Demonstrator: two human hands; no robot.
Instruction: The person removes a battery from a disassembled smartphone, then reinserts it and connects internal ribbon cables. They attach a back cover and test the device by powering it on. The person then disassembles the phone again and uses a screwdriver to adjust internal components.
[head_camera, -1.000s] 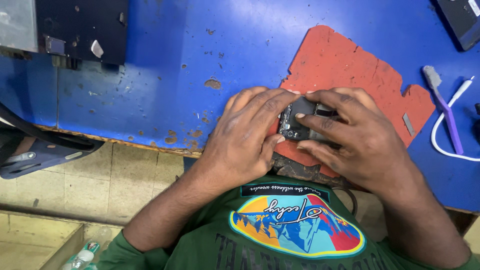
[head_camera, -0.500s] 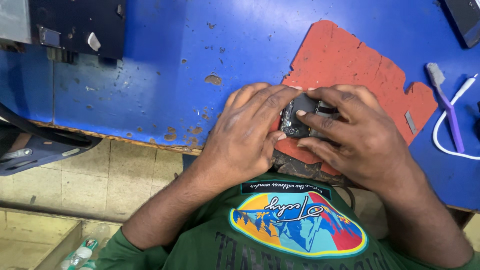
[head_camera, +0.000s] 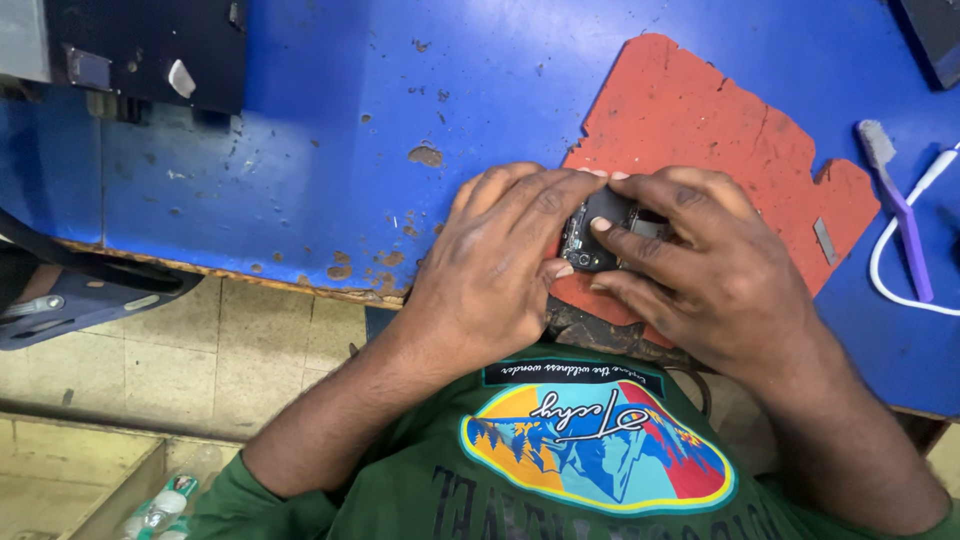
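A small black electronic device (head_camera: 592, 238) with exposed parts lies on a worn red mat (head_camera: 700, 130) at the near edge of a blue workbench (head_camera: 330, 150). My left hand (head_camera: 500, 265) wraps over its left side, fingers curled on top of it. From the right, my right hand (head_camera: 705, 265) grips it, the index finger and thumb pressing on its top face. Most of the device is hidden under my fingers.
A purple toothbrush (head_camera: 900, 215) and a white cable (head_camera: 885, 270) lie at the right. A small metal strip (head_camera: 824, 241) rests on the mat's right edge. A black box (head_camera: 150, 45) stands at the back left. Tiled floor (head_camera: 180, 360) and a plastic bottle (head_camera: 160, 510) are below.
Both hands stay on the device; the fingers shift slightly. The view has drifted a little.
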